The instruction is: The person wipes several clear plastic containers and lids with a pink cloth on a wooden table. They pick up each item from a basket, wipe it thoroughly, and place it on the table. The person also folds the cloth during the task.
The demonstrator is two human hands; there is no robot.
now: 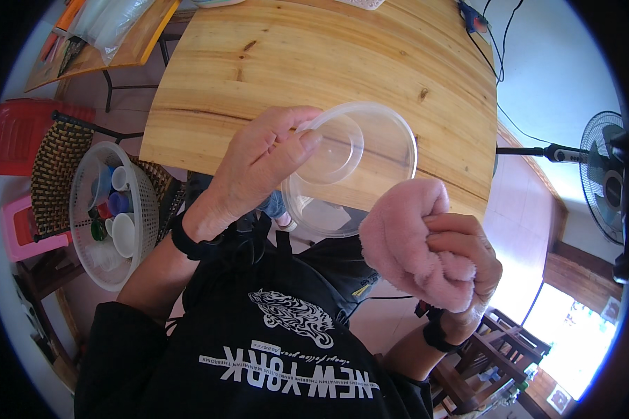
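My left hand [264, 162] grips the left rim of a clear round plastic container or lid [382, 152], with the thumb over its near face. It is held tilted above the near edge of the wooden table [314, 57], and the tabletop shows through it. In my right hand [466, 256] is a bunched pink plush cloth [409, 241], close to the lower right rim of the clear plastic piece. Whether the cloth touches the rim, I cannot tell. Part of my right hand's fingers is hidden by the cloth.
On a woven chair [57, 173] at the left stands a white plastic basket [149, 209] with cups and several containers. Plastic bags [110, 26] lie on a side table at upper left. A fan [603, 178] stands at the right, with wooden stools [482, 361] at lower right.
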